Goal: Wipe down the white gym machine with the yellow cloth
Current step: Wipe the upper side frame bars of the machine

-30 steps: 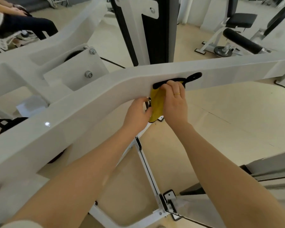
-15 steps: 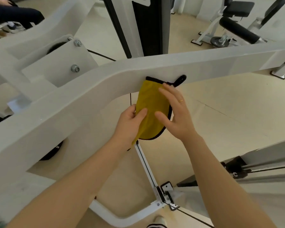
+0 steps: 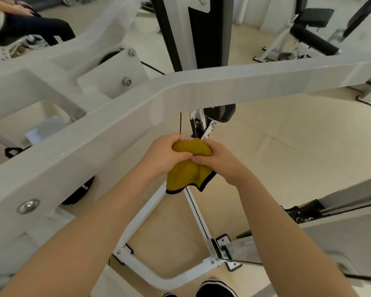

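Yellow cloth (image 3: 189, 174): bunched up between both hands, clear of the machine; its upper part is wadded inside the curled fingers, its lower part hangs loose beneath them, showing a black-trimmed edge.
Left hand (image 3: 165, 155): fingers curled over the left side of the wad, thumb pressed on the cloth, gripping it.
Right hand (image 3: 220, 160): fingers curled round the right side of the wad, gripping it; the fingertips of both hands meet at the middle of the cloth.
White gym machine (image 3: 107, 133): its broad bent white beam runs just beyond and above the fingers, from the lower left up to the far right; neither hand nor cloth touches it.
Bolts (image 3: 126, 81): two silver ones on a white plate, well beyond the left fingers, up and to the left.
Black upright (image 3: 204, 31): stands straight ahead of the fingers, behind the beam.
Thin white frame bars (image 3: 193, 206): directly beneath the hanging cloth, running down to a bracket on the beige floor (image 3: 287, 133).
Shoes (image 3: 216, 289): dark toes at the bottom edge, far below the fingers.
Seated person (image 3: 36, 26): dark trousers, top left corner, well apart from the hands.
Other machine (image 3: 313, 39): black pad and roller, top right, well beyond the right fingers.
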